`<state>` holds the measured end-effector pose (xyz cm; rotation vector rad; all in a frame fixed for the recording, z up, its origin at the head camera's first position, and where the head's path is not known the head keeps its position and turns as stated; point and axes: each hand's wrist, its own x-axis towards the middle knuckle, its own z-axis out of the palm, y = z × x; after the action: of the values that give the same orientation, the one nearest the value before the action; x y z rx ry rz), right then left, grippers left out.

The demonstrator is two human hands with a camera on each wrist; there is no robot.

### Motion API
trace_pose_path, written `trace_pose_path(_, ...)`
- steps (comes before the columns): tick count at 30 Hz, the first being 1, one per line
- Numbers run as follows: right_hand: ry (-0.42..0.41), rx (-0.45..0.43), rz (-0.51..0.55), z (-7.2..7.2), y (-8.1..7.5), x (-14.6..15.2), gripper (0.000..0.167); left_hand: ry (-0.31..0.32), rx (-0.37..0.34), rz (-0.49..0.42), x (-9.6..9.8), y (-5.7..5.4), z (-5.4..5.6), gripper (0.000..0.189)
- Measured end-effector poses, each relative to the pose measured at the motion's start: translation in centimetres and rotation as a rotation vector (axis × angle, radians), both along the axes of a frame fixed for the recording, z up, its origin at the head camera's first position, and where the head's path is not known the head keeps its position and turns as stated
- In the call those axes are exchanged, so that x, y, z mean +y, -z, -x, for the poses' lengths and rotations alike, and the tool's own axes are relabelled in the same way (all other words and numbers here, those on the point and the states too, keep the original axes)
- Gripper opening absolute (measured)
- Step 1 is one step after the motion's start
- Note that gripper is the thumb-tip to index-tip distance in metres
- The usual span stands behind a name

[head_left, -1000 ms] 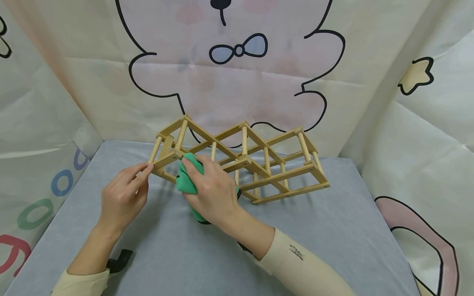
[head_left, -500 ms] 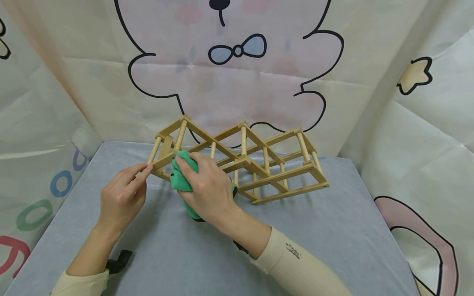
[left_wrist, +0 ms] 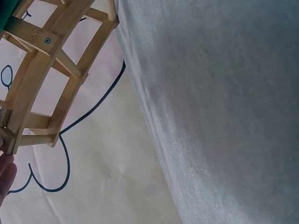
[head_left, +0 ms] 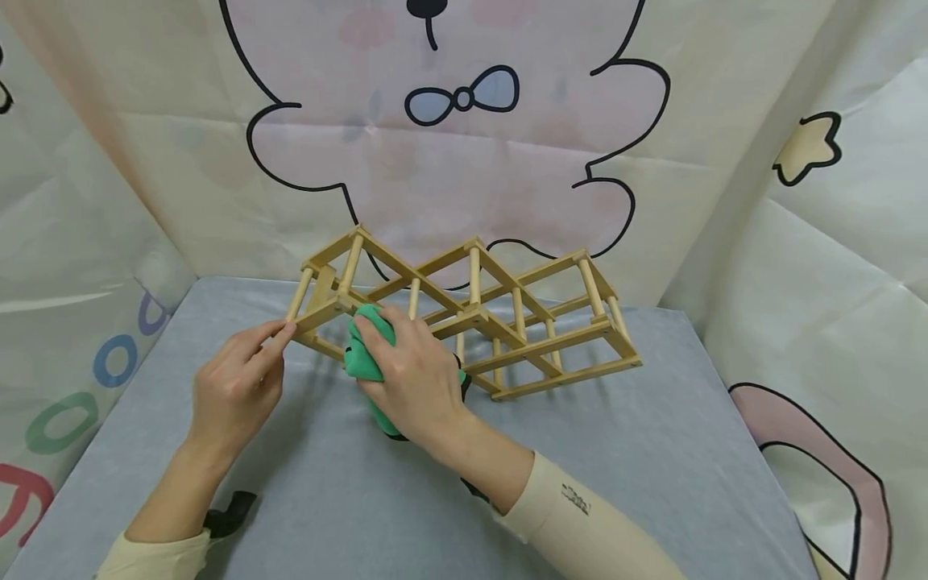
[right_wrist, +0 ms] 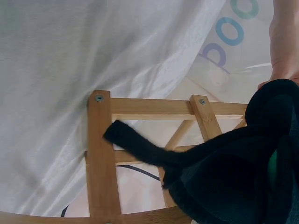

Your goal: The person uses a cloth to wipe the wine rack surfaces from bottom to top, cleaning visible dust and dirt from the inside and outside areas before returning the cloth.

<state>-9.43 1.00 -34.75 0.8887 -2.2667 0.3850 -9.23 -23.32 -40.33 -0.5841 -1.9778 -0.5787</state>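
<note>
A light wooden lattice rack [head_left: 476, 315] of crossed slats and round dowels stands on the table, its far left end tilted up. At that end my left hand [head_left: 234, 383] pinches a lower corner of a slat between thumb and fingers. My right hand [head_left: 422, 379] grips a bunched green cloth [head_left: 365, 361] with black edging and presses it along a lower front slat. In the right wrist view the dark side of the cloth [right_wrist: 224, 182] hangs over the rack [right_wrist: 102, 154], with a strap-like loop sticking out. The left wrist view has the rack [left_wrist: 39, 74] with my left fingertips [left_wrist: 7, 179] at its corner.
Grey-blue fabric covers the table [head_left: 594, 483]. A printed cloth backdrop [head_left: 464, 177] rises close behind the rack, and side curtains [head_left: 819, 282] enclose the table at left and right. A black strap piece [head_left: 230, 515] shows by my left wrist.
My right hand slides the cloth left along the slat, then back right to nearly where it was. The left hand keeps its pinch, and the rack stays in place.
</note>
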Motion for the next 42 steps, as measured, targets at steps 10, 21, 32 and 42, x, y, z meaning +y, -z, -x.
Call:
trace_pose_path(10,0.062,0.005,-0.029,-0.7,1.2,1.6,0.046,-0.006,0.034,-0.02,0.1,-0.2,0.0,0.047)
trace_pose_path(21,0.038,0.041,-0.059,-1.0,2.5,3.4,0.044,0.009,0.066,-0.042,0.3,-0.2,0.2,0.035)
trace_pose_path(32,0.038,0.09,-0.006,-1.0,2.4,5.2,0.044,0.005,0.04,-0.032,0.2,-0.2,0.1,0.034)
trace_pose_path(42,0.036,0.145,0.078,-0.6,1.5,7.1,0.042,0.01,0.025,-0.04,0.1,-0.2,0.1,0.035)
